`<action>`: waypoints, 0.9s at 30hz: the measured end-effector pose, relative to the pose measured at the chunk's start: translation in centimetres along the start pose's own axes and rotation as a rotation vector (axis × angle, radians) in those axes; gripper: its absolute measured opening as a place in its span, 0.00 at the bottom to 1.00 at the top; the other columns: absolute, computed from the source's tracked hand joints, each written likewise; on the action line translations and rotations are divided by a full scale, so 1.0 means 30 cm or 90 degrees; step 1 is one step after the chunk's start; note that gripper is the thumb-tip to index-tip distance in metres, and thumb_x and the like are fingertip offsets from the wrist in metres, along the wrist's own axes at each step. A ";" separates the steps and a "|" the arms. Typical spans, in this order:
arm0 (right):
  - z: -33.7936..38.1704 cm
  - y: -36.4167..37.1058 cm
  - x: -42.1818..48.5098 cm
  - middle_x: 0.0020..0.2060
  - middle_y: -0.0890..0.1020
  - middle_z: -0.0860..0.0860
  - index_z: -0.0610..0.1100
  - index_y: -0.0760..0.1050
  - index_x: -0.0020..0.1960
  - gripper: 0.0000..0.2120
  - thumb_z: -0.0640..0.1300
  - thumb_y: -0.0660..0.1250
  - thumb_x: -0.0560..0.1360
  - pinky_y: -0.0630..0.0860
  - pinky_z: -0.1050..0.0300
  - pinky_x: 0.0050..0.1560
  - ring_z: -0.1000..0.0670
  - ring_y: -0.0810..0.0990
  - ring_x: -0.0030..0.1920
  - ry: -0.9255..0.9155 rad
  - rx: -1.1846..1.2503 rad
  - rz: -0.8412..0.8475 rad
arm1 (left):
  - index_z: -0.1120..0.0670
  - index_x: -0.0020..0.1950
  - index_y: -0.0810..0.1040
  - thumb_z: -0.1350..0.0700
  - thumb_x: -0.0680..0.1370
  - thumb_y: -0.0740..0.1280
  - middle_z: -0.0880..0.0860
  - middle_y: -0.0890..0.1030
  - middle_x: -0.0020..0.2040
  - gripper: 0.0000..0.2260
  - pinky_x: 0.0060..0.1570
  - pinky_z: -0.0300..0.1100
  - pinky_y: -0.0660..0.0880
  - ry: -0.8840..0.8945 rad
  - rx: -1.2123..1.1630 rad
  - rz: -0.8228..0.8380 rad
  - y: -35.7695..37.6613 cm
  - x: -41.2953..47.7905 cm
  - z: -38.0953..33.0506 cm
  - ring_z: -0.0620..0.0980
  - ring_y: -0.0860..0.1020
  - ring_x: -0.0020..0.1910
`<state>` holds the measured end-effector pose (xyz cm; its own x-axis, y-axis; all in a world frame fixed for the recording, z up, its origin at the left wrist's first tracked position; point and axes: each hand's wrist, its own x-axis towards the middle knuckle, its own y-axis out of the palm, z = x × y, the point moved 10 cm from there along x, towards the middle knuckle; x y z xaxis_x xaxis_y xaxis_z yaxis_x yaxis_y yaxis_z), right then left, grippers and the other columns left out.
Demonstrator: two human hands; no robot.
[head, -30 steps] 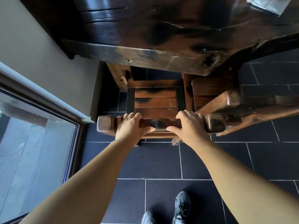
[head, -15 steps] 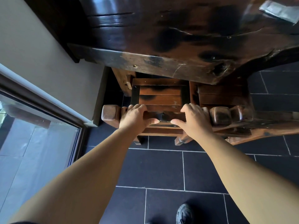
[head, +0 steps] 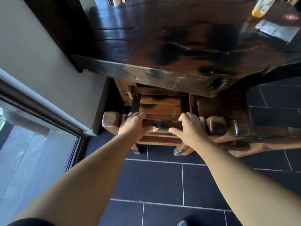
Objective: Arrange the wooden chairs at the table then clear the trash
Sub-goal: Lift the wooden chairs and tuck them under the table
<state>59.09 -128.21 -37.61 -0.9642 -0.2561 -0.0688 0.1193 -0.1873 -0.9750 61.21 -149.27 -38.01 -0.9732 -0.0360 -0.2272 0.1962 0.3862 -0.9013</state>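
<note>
Chair (head: 160, 106) has been pushed further under the bench (head: 171, 51) since the earlier frame; only the rear of the seat is seen past the bench edge. Left hand (head: 134, 126) and right hand (head: 189, 128) are clamped on the top rail, set apart. Second chair (head: 219, 108) sits just beside on the right, backs nearly touching. Wall (head: 48, 62) and glass door (head: 32, 152) lie left. On the bench, far right: bottle (head: 260, 7), wrapper (head: 275, 31), blurred.

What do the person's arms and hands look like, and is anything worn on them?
The left hand and right hand are bare: no gloves, rings or watch show. Both forearms are uncovered. A dark sleeve edge shows only at the upper left arm.
</note>
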 end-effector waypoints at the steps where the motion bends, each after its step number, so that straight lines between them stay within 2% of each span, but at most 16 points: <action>1: 0.006 -0.005 -0.001 0.57 0.79 0.49 0.48 0.73 0.61 0.27 0.67 0.66 0.72 0.66 0.46 0.59 0.45 0.76 0.58 -0.006 0.002 0.032 | 0.46 0.58 0.75 0.31 0.70 0.68 0.47 0.78 0.59 0.25 0.63 0.48 0.62 -0.002 0.011 0.008 -0.002 -0.001 -0.003 0.52 0.70 0.61; 4: 0.014 -0.030 -0.031 0.66 0.75 0.47 0.48 0.70 0.69 0.32 0.66 0.65 0.74 0.64 0.46 0.66 0.43 0.73 0.65 -0.004 0.042 0.148 | 0.47 0.63 0.74 0.30 0.72 0.64 0.50 0.78 0.63 0.27 0.73 0.53 0.56 -0.026 0.078 0.027 -0.001 -0.035 -0.023 0.54 0.70 0.67; 6: 0.040 -0.053 -0.072 0.72 0.70 0.46 0.47 0.65 0.75 0.36 0.67 0.65 0.74 0.65 0.45 0.69 0.41 0.69 0.70 -0.019 0.031 0.214 | 0.49 0.69 0.71 0.33 0.75 0.64 0.51 0.73 0.71 0.29 0.75 0.57 0.52 -0.044 0.093 0.020 -0.010 -0.085 -0.042 0.54 0.64 0.74; 8: 0.063 -0.084 -0.135 0.75 0.65 0.47 0.46 0.61 0.77 0.38 0.65 0.66 0.74 0.68 0.44 0.69 0.42 0.66 0.73 -0.027 0.030 0.251 | 0.49 0.73 0.67 0.36 0.74 0.67 0.51 0.68 0.75 0.31 0.73 0.57 0.58 -0.037 0.076 0.030 -0.018 -0.152 -0.069 0.54 0.62 0.76; 10: 0.073 -0.124 -0.208 0.75 0.65 0.47 0.47 0.60 0.76 0.37 0.62 0.67 0.74 0.71 0.43 0.67 0.43 0.66 0.73 -0.017 0.036 0.247 | 0.50 0.73 0.67 0.38 0.74 0.69 0.50 0.69 0.74 0.31 0.68 0.54 0.67 -0.022 0.067 0.044 -0.037 -0.234 -0.092 0.54 0.66 0.73; 13: 0.090 -0.206 -0.315 0.72 0.69 0.47 0.47 0.63 0.74 0.33 0.60 0.67 0.75 0.73 0.45 0.64 0.43 0.69 0.70 -0.004 0.018 0.219 | 0.51 0.72 0.67 0.41 0.75 0.70 0.50 0.71 0.71 0.30 0.63 0.52 0.73 -0.004 0.065 0.055 -0.090 -0.356 -0.119 0.54 0.70 0.69; 16: 0.117 -0.289 -0.444 0.72 0.70 0.47 0.47 0.64 0.73 0.30 0.59 0.66 0.76 0.74 0.46 0.63 0.43 0.71 0.69 0.010 0.032 0.207 | 0.50 0.72 0.67 0.42 0.75 0.69 0.51 0.74 0.68 0.28 0.59 0.52 0.74 0.012 0.080 0.048 -0.169 -0.483 -0.155 0.55 0.73 0.66; 21: 0.178 -0.421 -0.653 0.69 0.72 0.49 0.47 0.67 0.69 0.25 0.57 0.66 0.77 0.76 0.49 0.57 0.45 0.74 0.66 0.024 0.057 0.161 | 0.51 0.72 0.67 0.43 0.75 0.70 0.52 0.74 0.68 0.28 0.60 0.52 0.74 0.049 0.113 0.027 -0.287 -0.695 -0.233 0.55 0.73 0.66; 27: 0.201 -0.527 -0.841 0.70 0.71 0.48 0.47 0.66 0.71 0.27 0.58 0.66 0.77 0.74 0.47 0.61 0.44 0.73 0.68 0.051 0.079 0.109 | 0.52 0.69 0.70 0.42 0.74 0.71 0.54 0.77 0.64 0.28 0.58 0.52 0.77 0.096 0.092 0.022 -0.334 -0.867 -0.335 0.56 0.75 0.63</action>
<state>82.97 -124.50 -19.19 -0.9426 -0.2189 -0.2523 0.3061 -0.2636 -0.9148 83.33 -142.95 -19.35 -0.9703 0.1180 -0.2112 0.2348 0.2486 -0.9397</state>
